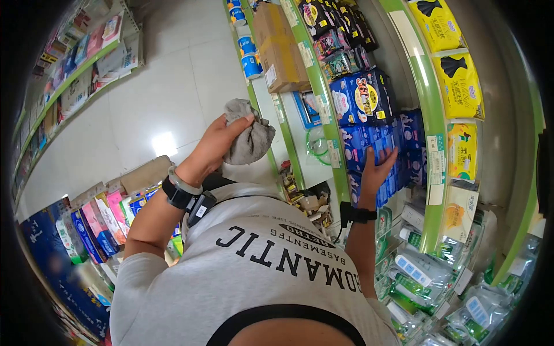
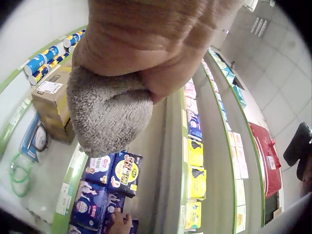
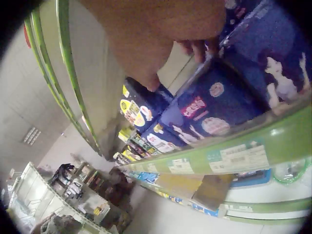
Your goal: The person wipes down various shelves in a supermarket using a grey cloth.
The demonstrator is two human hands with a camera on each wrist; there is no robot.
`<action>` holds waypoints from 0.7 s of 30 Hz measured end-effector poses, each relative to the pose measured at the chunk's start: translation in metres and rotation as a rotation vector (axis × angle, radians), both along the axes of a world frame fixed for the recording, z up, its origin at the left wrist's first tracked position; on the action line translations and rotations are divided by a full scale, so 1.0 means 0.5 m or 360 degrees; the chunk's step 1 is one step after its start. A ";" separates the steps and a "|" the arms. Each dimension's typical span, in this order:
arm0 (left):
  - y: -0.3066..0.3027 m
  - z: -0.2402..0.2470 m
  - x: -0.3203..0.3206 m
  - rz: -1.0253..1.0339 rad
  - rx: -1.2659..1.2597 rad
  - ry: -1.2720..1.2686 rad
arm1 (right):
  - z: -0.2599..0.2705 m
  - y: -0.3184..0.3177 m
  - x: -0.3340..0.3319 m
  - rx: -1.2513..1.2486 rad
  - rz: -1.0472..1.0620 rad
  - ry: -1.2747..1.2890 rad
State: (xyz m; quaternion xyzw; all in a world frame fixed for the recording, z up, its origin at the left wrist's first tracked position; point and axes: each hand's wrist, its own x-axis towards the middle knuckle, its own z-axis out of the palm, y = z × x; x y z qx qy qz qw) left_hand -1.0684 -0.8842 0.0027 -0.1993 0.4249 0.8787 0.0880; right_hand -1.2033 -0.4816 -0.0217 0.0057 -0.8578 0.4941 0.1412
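A grey cloth [image 1: 251, 138] is bunched in my left hand [image 1: 210, 147], out over the floor beside the shelves. In the left wrist view the cloth [image 2: 109, 114] hangs below the left hand [image 2: 151, 39], which grips it. My right hand [image 1: 376, 173] lies over the blue packs [image 1: 355, 138] on the shelf, fingers spread and extended. The right wrist view has that hand [image 3: 161, 34] above the blue packs [image 3: 209, 112], its fingertips at their tops; contact there is partly hidden. A black-and-blue pack [image 1: 369, 98] stands beside them.
Green shelf edges [image 1: 433, 167] with price labels run alongside. Yellow packs [image 1: 459, 83] line the shelf beyond. A cardboard box [image 1: 280, 49], blue cans [image 1: 251, 66] and a green coil [image 1: 317, 147] sit on the nearer shelf. Clear plastic packages [image 1: 415, 277] are at lower right; another shelf [image 1: 75, 63] stands left.
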 end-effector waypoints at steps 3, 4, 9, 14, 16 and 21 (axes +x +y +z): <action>-0.017 -0.004 -0.013 -0.0079 0.0005 -0.0074 | 0.000 0.010 0.004 0.0151 -0.0112 0.0047; -0.013 -0.003 -0.020 -0.0113 0.0014 -0.0049 | 0.027 -0.001 -0.003 0.0232 -0.0140 0.0121; -0.026 -0.016 -0.044 -0.0346 -0.0038 0.0014 | 0.085 -0.083 0.059 0.0058 -0.0260 0.0221; -0.033 -0.024 -0.053 -0.0542 -0.0206 -0.0020 | 0.078 -0.189 0.166 0.0051 -0.0021 -0.0006; -0.016 -0.055 -0.043 -0.0584 -0.0140 0.0134 | 0.087 -0.242 0.216 -0.0032 0.0075 -0.0214; -0.001 0.000 -0.009 -0.0802 0.0011 0.0644 | 0.093 -0.328 0.271 -0.0397 0.0660 -0.0733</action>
